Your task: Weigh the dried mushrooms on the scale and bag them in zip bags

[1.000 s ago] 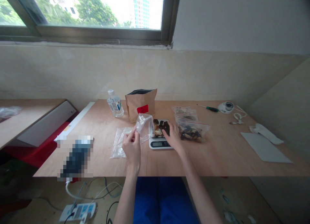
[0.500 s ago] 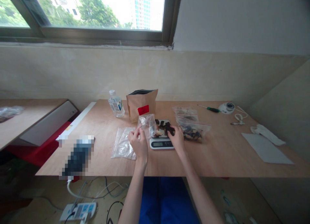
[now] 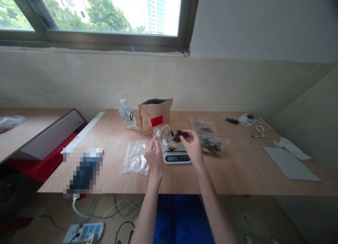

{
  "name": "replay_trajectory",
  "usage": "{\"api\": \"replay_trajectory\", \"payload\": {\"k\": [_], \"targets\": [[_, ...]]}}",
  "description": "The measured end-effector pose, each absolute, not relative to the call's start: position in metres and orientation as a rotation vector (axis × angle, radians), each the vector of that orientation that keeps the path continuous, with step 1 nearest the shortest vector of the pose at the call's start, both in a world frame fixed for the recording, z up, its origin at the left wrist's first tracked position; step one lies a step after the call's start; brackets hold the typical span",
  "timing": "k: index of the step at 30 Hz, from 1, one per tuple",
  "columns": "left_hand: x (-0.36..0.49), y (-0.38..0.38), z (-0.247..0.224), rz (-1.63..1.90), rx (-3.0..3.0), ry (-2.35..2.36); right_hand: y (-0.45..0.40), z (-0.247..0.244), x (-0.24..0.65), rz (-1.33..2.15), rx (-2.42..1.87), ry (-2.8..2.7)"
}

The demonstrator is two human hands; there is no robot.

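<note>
My left hand (image 3: 154,156) pinches a clear plastic bag (image 3: 164,136) and holds it up at the left side of a white kitchen scale (image 3: 177,158). Between the fingers of my right hand (image 3: 194,147) are dark dried pieces (image 3: 182,134), raised over the scale close to the bag. More dark and pale pieces (image 3: 173,145) lie on the scale's platform. Flat clear bags (image 3: 134,158) rest on the table left of my left hand. Filled zip bags (image 3: 212,143) lie right of the scale.
Behind the scale stands a brown paper pouch (image 3: 155,115), with a water bottle (image 3: 127,114) beside it. A screwdriver (image 3: 232,121), a white dome camera (image 3: 248,119) and a white sheet (image 3: 290,163) are at the right. A blurred dark device (image 3: 84,172) lies front left.
My right hand has lifted dark pieces off the scale, leaving fewer on the platform. My left hand and the bag have shifted slightly right.
</note>
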State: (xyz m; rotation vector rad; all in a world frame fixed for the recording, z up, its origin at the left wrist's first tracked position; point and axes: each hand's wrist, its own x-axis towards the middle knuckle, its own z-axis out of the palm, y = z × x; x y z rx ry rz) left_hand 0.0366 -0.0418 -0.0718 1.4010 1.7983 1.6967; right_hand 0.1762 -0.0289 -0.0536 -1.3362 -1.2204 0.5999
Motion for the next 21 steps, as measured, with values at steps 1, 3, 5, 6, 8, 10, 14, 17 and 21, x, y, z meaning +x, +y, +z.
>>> {"api": "replay_trajectory", "payload": {"k": [1,3,5,6,8,10,14,17,21], "targets": [[0.038,-0.043,-0.070,1.685,1.401,1.797,-0.030,-0.045,0.167,0.628,-1.305,-1.248],[0.040,-0.045,-0.067,1.662,1.383,1.803,-0.031,-0.031,0.150,0.642,-1.284,-1.341],[0.040,-0.047,-0.062,1.639,1.344,1.833,-0.032,-0.023,0.139,0.674,-1.269,-1.405],[0.039,-0.049,-0.060,1.628,1.317,1.857,-0.033,-0.021,0.138,0.685,-1.252,-1.415],[0.036,-0.050,-0.057,1.607,1.266,1.909,-0.035,-0.024,0.144,0.644,-1.211,-1.403],[0.031,-0.051,-0.054,1.589,1.231,1.960,-0.036,-0.035,0.157,0.544,-1.193,-1.409],[0.024,-0.051,-0.052,1.591,1.227,1.988,-0.032,-0.071,0.180,0.512,-1.223,-1.735],[0.024,-0.050,-0.053,1.587,1.242,1.970,-0.027,-0.092,0.181,0.501,-1.237,-2.060],[0.025,-0.051,-0.055,1.580,1.253,1.953,-0.015,-0.099,0.174,0.383,-1.276,-2.242]]}}
